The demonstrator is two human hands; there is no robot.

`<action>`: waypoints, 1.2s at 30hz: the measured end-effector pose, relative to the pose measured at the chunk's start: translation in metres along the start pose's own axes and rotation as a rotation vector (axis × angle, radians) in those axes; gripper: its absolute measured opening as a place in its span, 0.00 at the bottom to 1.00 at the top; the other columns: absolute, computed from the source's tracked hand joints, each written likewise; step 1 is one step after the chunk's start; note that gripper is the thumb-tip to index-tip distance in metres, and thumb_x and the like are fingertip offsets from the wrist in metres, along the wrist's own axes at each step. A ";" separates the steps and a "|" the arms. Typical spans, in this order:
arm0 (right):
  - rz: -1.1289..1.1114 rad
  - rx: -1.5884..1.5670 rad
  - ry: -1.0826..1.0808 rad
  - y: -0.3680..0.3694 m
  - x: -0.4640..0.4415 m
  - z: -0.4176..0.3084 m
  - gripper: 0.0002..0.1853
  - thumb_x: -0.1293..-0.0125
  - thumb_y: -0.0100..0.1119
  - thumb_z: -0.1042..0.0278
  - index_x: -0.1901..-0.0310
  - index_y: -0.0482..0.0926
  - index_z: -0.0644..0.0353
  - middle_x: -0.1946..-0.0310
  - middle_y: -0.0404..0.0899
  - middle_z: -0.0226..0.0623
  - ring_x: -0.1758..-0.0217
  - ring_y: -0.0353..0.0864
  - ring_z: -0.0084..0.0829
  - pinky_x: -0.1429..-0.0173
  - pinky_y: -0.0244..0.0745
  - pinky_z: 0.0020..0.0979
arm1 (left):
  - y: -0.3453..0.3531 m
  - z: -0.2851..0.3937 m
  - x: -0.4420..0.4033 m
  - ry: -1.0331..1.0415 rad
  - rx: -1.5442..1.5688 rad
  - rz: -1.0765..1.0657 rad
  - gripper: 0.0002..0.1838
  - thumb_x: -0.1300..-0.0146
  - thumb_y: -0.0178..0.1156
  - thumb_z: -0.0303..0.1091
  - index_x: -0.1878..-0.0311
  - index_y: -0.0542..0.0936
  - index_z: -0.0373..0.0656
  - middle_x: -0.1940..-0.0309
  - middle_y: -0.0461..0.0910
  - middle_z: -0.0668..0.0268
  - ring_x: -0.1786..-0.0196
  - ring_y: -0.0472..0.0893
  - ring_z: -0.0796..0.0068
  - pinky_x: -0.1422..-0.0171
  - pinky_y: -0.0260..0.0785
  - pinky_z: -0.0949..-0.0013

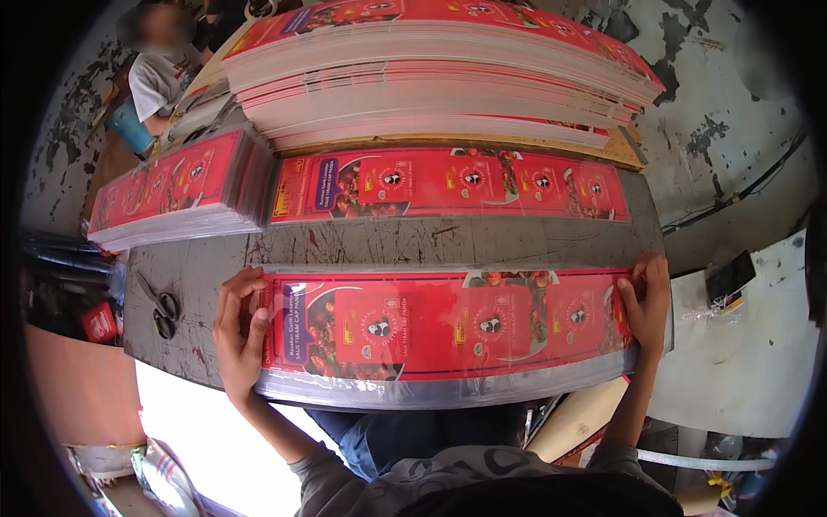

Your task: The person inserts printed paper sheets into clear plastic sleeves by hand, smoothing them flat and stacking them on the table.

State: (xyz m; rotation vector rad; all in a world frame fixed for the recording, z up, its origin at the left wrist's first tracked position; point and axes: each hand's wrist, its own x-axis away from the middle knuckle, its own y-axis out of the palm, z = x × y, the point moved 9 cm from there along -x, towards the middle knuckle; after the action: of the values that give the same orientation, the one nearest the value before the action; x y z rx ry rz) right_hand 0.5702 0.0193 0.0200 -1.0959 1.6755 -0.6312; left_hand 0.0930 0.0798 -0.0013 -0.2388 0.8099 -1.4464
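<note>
A stack of long red printed sheets with clear plastic edges lies at the front of the grey table. My left hand grips its left end, thumb on top. At the right end, my right hand holds the same stack with the thumb over the edge. Just behind lies another long red printed sheet, which neither hand touches.
Tall piles of red printed sheets stand at the back on a board. A plastic-covered stack sits at the back left. Black scissors rest on the scratched table. Another person is at the upper left.
</note>
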 end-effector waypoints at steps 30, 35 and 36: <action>0.010 0.023 0.063 -0.001 -0.004 -0.003 0.15 0.55 0.65 0.71 0.73 0.65 0.64 0.70 0.62 0.38 0.65 0.62 0.39 0.60 0.60 0.33 | -0.002 -0.004 -0.006 -0.020 0.014 0.004 0.14 0.39 0.53 0.38 0.57 0.77 0.38 0.52 0.74 0.54 0.50 0.76 0.59 0.48 0.68 0.63; -0.004 0.020 0.078 -0.001 -0.008 -0.003 0.15 0.56 0.64 0.72 0.74 0.65 0.63 0.71 0.62 0.39 0.65 0.62 0.39 0.60 0.60 0.33 | -0.004 -0.005 -0.008 -0.021 0.069 0.024 0.15 0.39 0.52 0.38 0.58 0.77 0.36 0.54 0.74 0.54 0.50 0.76 0.60 0.48 0.67 0.64; -0.017 0.021 0.094 0.000 -0.009 -0.002 0.15 0.56 0.64 0.72 0.74 0.64 0.63 0.71 0.62 0.39 0.65 0.62 0.40 0.60 0.60 0.33 | -0.004 -0.004 -0.008 -0.015 0.061 0.021 0.15 0.39 0.52 0.38 0.58 0.77 0.36 0.54 0.75 0.54 0.50 0.75 0.60 0.48 0.67 0.63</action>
State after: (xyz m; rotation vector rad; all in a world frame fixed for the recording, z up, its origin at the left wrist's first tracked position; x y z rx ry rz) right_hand 0.5691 0.0269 0.0243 -1.0810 1.7377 -0.7191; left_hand 0.0878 0.0878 0.0012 -0.1936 0.7530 -1.4460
